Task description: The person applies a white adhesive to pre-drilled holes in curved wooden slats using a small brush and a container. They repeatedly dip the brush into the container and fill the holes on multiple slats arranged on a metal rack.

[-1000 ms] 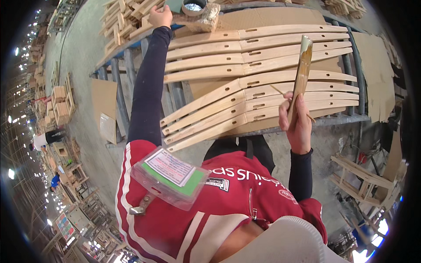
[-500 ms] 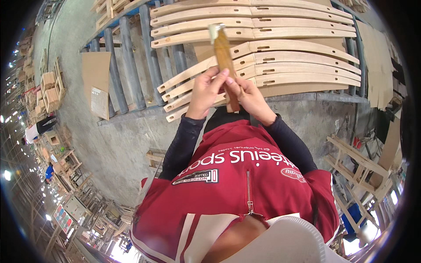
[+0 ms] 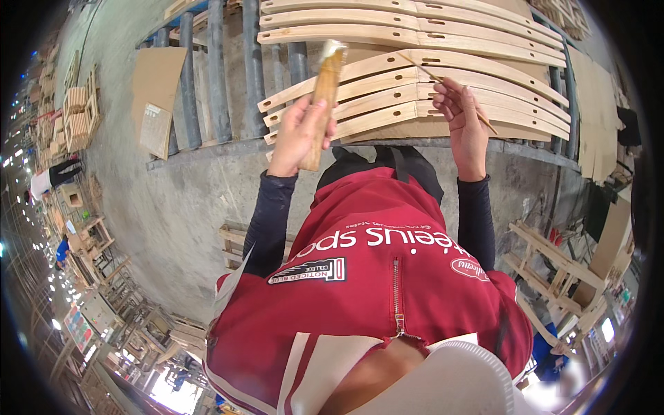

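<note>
My left hand (image 3: 293, 142) is closed round a flat brown wooden piece (image 3: 325, 86) with a whitish upper end, held upright and slightly tilted. What covers that end is too blurred to make out. To the right, my right hand (image 3: 467, 135) grips a thin brown stick (image 3: 420, 66), which slants from upper left to lower right through the fingers. Whether it is a fine brush or a plain stick I cannot tell. Below both hands, curved pale wooden slats (image 3: 373, 84) with slots and holes lie side by side in two groups.
The slats rest over cardboard on a roller conveyor (image 3: 220, 76) with a metal edge rail (image 3: 532, 157). A cardboard sheet (image 3: 158, 86) lies at its left. Wooden frames (image 3: 553, 266) stand at the right; stacked wooden parts (image 3: 77, 114) and another person (image 3: 52, 181) are at far left.
Both hands were together on the wooden piece. They have moved apart: the left hand went left with the piece, the right hand went right and now shows the thin stick.
</note>
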A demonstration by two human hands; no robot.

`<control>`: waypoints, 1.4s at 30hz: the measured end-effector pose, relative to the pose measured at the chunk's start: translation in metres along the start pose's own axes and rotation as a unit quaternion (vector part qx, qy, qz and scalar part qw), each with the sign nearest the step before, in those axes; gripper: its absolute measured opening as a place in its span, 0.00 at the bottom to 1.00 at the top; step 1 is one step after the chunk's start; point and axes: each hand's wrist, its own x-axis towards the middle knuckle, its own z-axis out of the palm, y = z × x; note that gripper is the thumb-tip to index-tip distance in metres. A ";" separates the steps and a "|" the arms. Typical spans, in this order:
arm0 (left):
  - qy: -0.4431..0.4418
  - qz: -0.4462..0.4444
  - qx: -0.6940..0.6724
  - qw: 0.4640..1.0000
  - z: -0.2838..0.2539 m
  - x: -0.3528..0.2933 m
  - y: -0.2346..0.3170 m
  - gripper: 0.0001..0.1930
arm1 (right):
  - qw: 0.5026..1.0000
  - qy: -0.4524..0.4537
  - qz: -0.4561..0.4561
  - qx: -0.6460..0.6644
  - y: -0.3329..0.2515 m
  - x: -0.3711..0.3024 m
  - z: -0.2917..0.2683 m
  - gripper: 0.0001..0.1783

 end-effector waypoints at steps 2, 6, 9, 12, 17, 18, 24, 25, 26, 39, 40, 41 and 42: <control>-0.015 0.003 -0.002 1.000 0.011 -0.004 0.001 0.16 | 1.000 -0.008 -0.017 0.017 -0.002 0.002 0.005 0.19; -0.030 0.006 -0.015 0.999 0.031 -0.010 0.007 0.16 | 0.998 -0.034 -0.049 -0.035 -0.007 0.001 0.027 0.14; -0.048 0.015 -0.019 0.999 0.036 -0.016 0.009 0.15 | 0.996 -0.041 -0.065 -0.055 -0.008 0.002 0.036 0.13; -0.066 0.014 -0.020 0.998 0.036 -0.022 0.011 0.15 | 0.995 -0.041 -0.071 -0.052 -0.008 0.004 0.039 0.13; -0.077 0.012 -0.020 0.997 0.036 -0.029 0.012 0.15 | 0.995 -0.045 -0.072 -0.059 -0.007 0.007 0.038 0.14; -0.078 0.015 -0.023 0.997 0.036 -0.030 0.012 0.15 | 0.995 -0.048 -0.069 -0.061 -0.006 0.008 0.038 0.14; -0.078 0.028 -0.033 0.996 0.034 -0.032 0.012 0.15 | 0.995 -0.053 -0.055 -0.065 -0.003 0.008 0.040 0.13; -0.075 0.028 -0.036 0.996 0.034 -0.032 0.012 0.15 | 0.995 -0.056 -0.054 -0.069 -0.003 0.008 0.041 0.13; -0.073 0.028 -0.038 0.996 0.034 -0.032 0.012 0.15 | 0.994 -0.059 -0.052 -0.073 -0.003 0.008 0.041 0.13; -0.066 0.031 -0.047 0.996 0.037 -0.012 0.015 0.15 | 0.999 -0.020 0.031 -0.034 -0.003 0.026 0.038 0.16; -0.057 0.036 -0.049 0.996 0.038 -0.008 0.012 0.15 | 0.999 -0.021 0.039 -0.029 -0.003 0.029 0.036 0.16; -0.049 0.041 -0.051 0.997 0.039 -0.003 0.011 0.15 | 0.998 -0.022 0.047 -0.023 -0.004 0.032 0.035 0.17; -0.048 0.033 -0.051 0.997 0.039 0.000 0.011 0.15 | 0.998 -0.026 0.046 -0.019 -0.005 0.034 0.036 0.17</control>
